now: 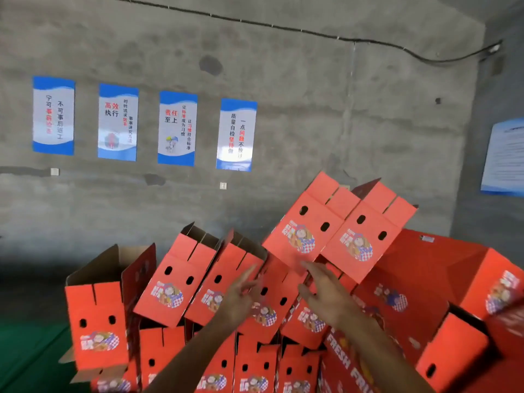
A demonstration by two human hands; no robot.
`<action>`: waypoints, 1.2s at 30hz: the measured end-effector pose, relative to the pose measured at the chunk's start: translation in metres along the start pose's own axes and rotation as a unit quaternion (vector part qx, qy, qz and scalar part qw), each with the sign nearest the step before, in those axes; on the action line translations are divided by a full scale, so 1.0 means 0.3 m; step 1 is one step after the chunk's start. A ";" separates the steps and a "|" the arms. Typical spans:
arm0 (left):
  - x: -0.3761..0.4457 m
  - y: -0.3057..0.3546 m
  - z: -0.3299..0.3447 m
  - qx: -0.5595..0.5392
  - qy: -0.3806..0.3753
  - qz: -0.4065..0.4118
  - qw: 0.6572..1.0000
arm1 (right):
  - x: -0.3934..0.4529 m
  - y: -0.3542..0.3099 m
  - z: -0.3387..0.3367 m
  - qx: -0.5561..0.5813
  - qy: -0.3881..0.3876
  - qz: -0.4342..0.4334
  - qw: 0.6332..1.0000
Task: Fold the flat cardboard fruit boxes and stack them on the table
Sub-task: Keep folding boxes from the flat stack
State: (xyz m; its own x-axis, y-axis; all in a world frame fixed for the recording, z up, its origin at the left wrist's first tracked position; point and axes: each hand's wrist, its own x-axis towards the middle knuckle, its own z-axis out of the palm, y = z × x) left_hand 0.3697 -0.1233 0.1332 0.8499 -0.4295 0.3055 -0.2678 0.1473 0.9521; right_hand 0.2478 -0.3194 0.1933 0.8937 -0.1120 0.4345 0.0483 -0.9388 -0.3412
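A heap of folded red fruit boxes (255, 321) with a cartoon fruit print and hand holes fills the lower half of the view. Two joined-looking boxes (334, 231) sit tilted on top of the heap, flaps up. An open box (96, 316) stands at the left edge, its brown inside showing. My left hand (241, 296) reaches forward with fingers spread, holding nothing, just below the top boxes. My right hand (326, 293) is also spread and empty, its fingertips near the lower edge of the top left box. No table surface is visible under the heap.
A large red carton (442, 279) printed "FRESH FRUIT" lies at the right. Behind stands a grey concrete wall (283, 66) with several blue and white posters (177, 129). Green floor (25, 353) shows at the lower left.
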 end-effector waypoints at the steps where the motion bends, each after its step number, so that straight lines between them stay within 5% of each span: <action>1: -0.053 -0.024 -0.022 0.035 -0.004 -0.004 0.999 | -0.054 -0.008 0.039 0.011 -0.018 -0.001 1.000; 5: -0.301 -0.208 -0.110 0.188 -0.014 -0.024 0.982 | -0.289 -0.019 0.261 0.062 -0.085 0.018 0.994; 11: -0.804 -0.592 -0.229 0.331 -0.077 -0.210 0.917 | -0.728 -0.011 0.691 0.134 -0.258 0.112 0.950; 18: -1.286 -0.904 -0.290 0.553 -0.241 -0.362 0.711 | -1.139 0.005 1.035 0.096 -0.425 0.137 0.890; 21: -1.356 -0.944 -0.300 0.602 -0.249 -0.352 0.672 | -1.251 0.001 1.100 0.037 -0.426 0.119 0.896; 26: -1.366 -0.956 -0.292 0.658 -0.242 -0.270 0.660 | -1.273 0.024 1.140 -0.073 -0.416 0.062 0.904; 33: -1.372 -0.878 -0.328 0.620 -0.259 -0.247 0.699 | -1.251 0.021 1.121 -0.131 -0.459 -0.036 0.878; 36: -1.351 -0.826 -0.319 0.457 -0.195 -0.289 0.819 | -1.216 0.038 1.044 -0.104 -0.480 -0.053 0.869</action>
State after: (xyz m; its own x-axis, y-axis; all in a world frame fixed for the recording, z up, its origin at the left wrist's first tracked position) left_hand 0.1349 0.0996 -0.2274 0.7928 -0.4700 -0.3880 -0.2508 -0.8318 0.4952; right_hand 0.0621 -0.1872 -0.2302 0.8540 0.2085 -0.4766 0.1605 -0.9771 -0.1397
